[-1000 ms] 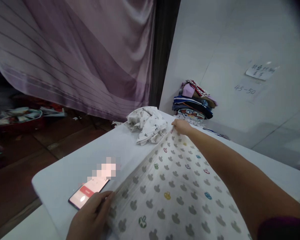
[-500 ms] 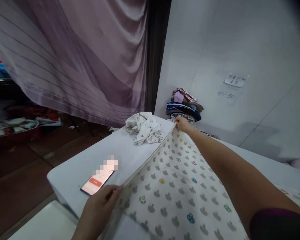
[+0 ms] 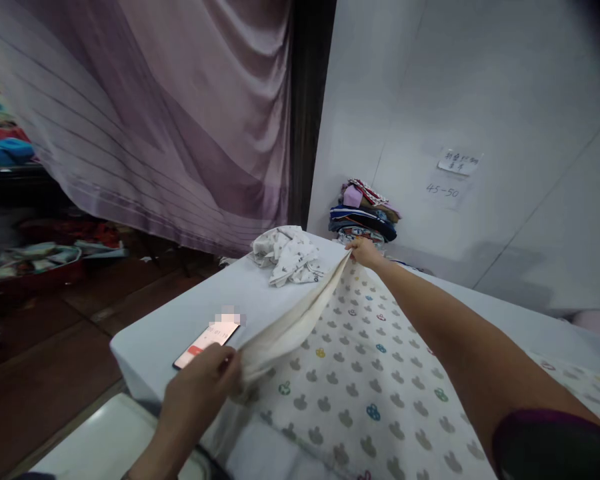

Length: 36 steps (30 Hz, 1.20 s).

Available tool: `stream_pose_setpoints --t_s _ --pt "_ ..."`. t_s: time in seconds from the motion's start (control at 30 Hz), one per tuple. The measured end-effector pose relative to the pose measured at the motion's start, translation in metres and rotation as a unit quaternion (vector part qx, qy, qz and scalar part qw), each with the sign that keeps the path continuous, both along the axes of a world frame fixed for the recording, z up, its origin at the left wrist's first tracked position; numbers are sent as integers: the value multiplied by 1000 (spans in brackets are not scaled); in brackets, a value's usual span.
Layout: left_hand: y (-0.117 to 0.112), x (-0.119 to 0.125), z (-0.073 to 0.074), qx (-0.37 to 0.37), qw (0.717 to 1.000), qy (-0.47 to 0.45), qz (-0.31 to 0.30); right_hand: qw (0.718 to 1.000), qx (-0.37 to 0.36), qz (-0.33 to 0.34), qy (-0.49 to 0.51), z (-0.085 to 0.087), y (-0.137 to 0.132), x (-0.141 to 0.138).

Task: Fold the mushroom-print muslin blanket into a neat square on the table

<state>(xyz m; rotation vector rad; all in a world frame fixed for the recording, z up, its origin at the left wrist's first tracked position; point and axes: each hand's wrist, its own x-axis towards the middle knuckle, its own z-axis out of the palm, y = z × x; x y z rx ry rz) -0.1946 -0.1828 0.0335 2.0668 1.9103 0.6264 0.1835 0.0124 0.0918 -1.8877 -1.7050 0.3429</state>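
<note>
A white cloth [image 3: 353, 373] printed with grey and coloured motifs lies spread over the white table [image 3: 145, 333]. My left hand [image 3: 205, 380] pinches its near left corner, raised a little off the table. At the far end of the same edge, my right hand [image 3: 364, 253] grips another corner with the arm stretched out. Between the two hands the edge is folded over, and its plain cream underside shows. What the cloth is, a sheet or a garment, I cannot tell. Beyond my left hand lies a phone [image 3: 207, 343] with its screen lit.
A crumpled white patterned cloth [image 3: 290, 257] lies at the table's far left. Folded fabrics [image 3: 363, 213] are stacked against the wall [image 3: 505, 87], below a handwritten paper [image 3: 457, 162]. A purple curtain [image 3: 205, 120] hangs at the left. A pale stool-like surface [image 3: 103, 437] stands near me.
The cloth's edge between my hands has turned over, baring more of its cream underside. My left hand has risen slightly and now covers part of the phone. My view has shifted slightly.
</note>
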Motion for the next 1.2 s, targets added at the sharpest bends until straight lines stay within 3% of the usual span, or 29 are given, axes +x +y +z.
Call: stream_pose_setpoints --t_s 0.07,0.13,0.43,0.57,0.7,0.9,1.0,1.2 --pt "1 -6 4 79 996 -38 0 1000 -2 -17 0 -2 1 -1" --pt "-2 -8 3 99 992 -72 -35 999 -2 -35 3 -2 3 -2" --pt "-37 5 -10 6 978 -168 -125 998 7 -59 -11 3 16 -12" --pt "-47 11 -13 -42 973 -199 -111 999 11 -51 -8 1 19 -21" --pt "-46 13 -20 -64 983 -146 -93 999 15 -45 9 -1 21 -24" --pt "-42 4 -20 1 990 -57 -129 997 22 -37 68 1 17 -16" --pt "-40 -4 -13 71 991 -33 -105 993 32 -32 106 4 11 -7" --pt "-45 -5 1 133 983 -60 -114 985 42 -9 170 15 -8 17"
